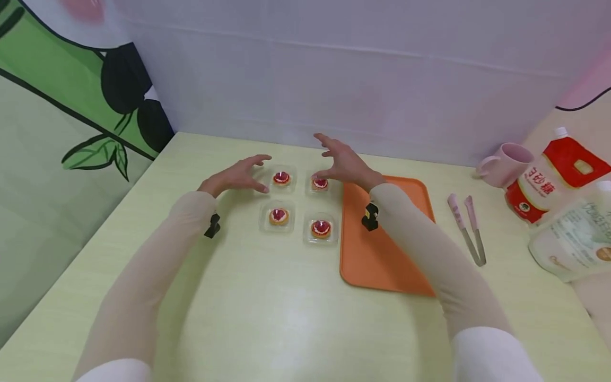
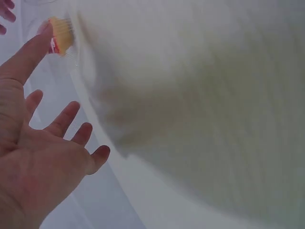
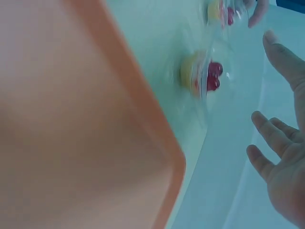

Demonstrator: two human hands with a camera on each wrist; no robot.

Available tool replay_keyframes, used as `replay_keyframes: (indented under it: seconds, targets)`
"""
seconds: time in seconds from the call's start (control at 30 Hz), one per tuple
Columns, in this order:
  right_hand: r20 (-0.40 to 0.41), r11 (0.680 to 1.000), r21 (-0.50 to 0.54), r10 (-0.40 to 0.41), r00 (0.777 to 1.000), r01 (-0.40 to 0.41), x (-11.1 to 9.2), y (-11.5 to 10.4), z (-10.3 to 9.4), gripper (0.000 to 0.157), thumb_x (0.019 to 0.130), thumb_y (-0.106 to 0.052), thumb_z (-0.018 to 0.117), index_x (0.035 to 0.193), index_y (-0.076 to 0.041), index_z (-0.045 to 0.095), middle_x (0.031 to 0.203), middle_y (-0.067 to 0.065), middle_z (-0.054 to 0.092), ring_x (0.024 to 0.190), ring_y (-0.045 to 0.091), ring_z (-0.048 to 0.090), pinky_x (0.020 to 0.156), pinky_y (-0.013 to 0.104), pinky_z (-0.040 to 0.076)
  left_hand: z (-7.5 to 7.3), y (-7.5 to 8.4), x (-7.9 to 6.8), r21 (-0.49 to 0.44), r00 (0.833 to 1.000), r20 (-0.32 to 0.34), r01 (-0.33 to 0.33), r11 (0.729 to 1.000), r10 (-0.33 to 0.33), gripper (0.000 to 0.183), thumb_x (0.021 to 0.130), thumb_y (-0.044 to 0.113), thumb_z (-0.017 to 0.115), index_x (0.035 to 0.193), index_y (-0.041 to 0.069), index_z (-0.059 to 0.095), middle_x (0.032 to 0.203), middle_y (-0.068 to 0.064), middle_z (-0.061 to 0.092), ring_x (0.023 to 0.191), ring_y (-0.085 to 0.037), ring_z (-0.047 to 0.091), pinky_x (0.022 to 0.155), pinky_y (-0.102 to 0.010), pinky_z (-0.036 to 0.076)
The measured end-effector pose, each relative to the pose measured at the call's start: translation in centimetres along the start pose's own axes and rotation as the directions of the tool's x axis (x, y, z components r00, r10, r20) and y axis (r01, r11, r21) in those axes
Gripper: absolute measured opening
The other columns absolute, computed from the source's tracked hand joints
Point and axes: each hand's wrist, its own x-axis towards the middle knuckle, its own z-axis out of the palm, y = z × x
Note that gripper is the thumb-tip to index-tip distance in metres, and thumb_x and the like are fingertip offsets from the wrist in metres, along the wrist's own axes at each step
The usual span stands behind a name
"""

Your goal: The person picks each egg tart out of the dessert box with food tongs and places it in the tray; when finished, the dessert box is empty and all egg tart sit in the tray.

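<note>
Several small red-topped tarts in clear plastic boxes sit on the table in two rows. My left hand [image 1: 237,176] hovers beside the far-left tart [image 1: 281,179], fingers spread and holding nothing. Over the far-right tart [image 1: 320,184] is my right hand [image 1: 350,165], its thumb near the box and its fingers extended. Nearer to me lie the near-left tart [image 1: 279,216] and the near-right tart [image 1: 321,228]. The left wrist view has my left hand [image 2: 43,162] with its thumb in front of a tart [image 2: 63,36]. In the right wrist view, my right hand [image 3: 288,176] is apart from a boxed tart [image 3: 193,74].
An orange tray [image 1: 377,265] lies right of the tarts, under my right forearm. Farther right are pink-handled tongs [image 1: 470,228], a pink mug [image 1: 508,164], a red-and-white package [image 1: 544,180] with Chinese writing, and a whitish labelled container [image 1: 573,244]. A cloth wall borders the table's back edge.
</note>
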Motion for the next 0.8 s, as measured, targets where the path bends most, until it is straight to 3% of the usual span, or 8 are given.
replay_keyframes:
  seconds: [0.2, 0.53, 0.8]
  targets:
    - [0.048, 0.999, 0.019, -0.035, 0.998, 0.034, 1.8, -1.2, 1.7, 0.104, 0.079, -0.029, 0.086, 0.16, -0.016, 0.021, 0.162, 0.01, 0.031, 0.135, 0.031, 0.053, 0.112, 0.047, 0.041, 0.5, -0.4, 0.0, -0.028, 1.0, -0.017, -0.003, 1.0, 0.002, 0.093, 0.083, 0.018, 0.081, 0.157, 0.012, 0.024, 0.156, -0.028, 0.031, 0.147, -0.046, 0.024, 0.118, -0.065, 0.018]
    - [0.147, 0.999, -0.013, 0.033, 0.989, -0.032, 4.0, -2.5, 3.6, 0.097, 0.08, -0.027, 0.085, 0.157, -0.017, 0.027, 0.161, 0.012, 0.034, 0.137, 0.03, 0.052, 0.11, 0.045, 0.043, 1.6, -1.3, 0.9, 0.124, 0.996, -0.087, -0.017, 0.992, 0.028, 0.094, 0.079, 0.028, 0.086, 0.155, 0.015, 0.031, 0.149, -0.024, 0.045, 0.14, -0.046, 0.033, 0.112, -0.07, 0.019]
    - [0.227, 0.997, -0.072, 0.026, 0.974, -0.01, 4.6, -3.1, 4.3, 0.091, 0.083, -0.028, 0.082, 0.157, -0.017, 0.03, 0.16, 0.008, 0.037, 0.138, 0.028, 0.051, 0.112, 0.047, 0.04, 2.3, -0.9, 1.1, 0.137, 0.993, -0.115, -0.002, 0.991, 0.018, 0.091, 0.08, 0.031, 0.084, 0.154, 0.017, 0.035, 0.149, -0.02, 0.046, 0.14, -0.043, 0.032, 0.112, -0.068, 0.017]
